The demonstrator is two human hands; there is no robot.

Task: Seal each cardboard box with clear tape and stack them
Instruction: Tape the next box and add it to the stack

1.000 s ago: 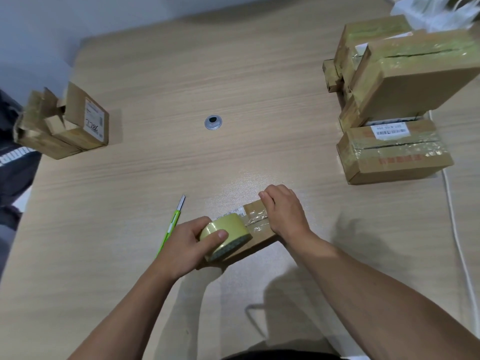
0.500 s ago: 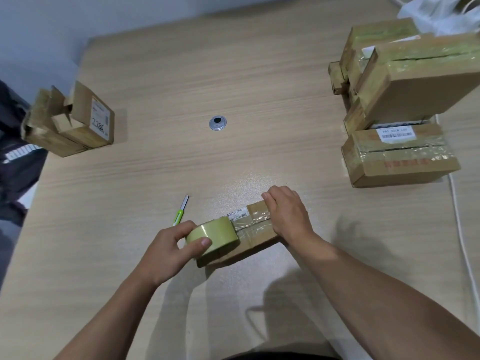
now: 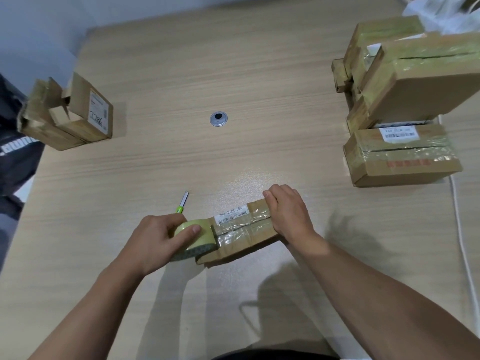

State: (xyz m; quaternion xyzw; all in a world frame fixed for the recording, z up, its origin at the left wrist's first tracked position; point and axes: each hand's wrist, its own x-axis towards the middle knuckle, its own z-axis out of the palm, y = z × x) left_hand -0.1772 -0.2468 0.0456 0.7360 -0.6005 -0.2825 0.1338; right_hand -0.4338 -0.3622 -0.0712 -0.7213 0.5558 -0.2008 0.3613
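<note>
A flat cardboard box [image 3: 244, 231] with a white label lies near the table's front edge, a strip of clear tape running along its top seam. My left hand [image 3: 153, 240] grips a yellowish tape roll [image 3: 196, 236] at the box's left end. My right hand [image 3: 288, 211] grips the box's right end, fingers curled over the far edge. A stack of taped boxes [image 3: 405, 100] stands at the right, with another taped box [image 3: 400, 157] in front of it.
An open, untaped box [image 3: 70, 115] sits at the table's left edge. A green box cutter [image 3: 181, 202] lies just behind my left hand. A metal grommet [image 3: 219, 119] marks the table's middle. A white cable [image 3: 465, 229] runs along the right side.
My left hand has pulled the tape roll leftward along the box, laying more clear tape over the seam. My right hand has stayed on the box's right end.
</note>
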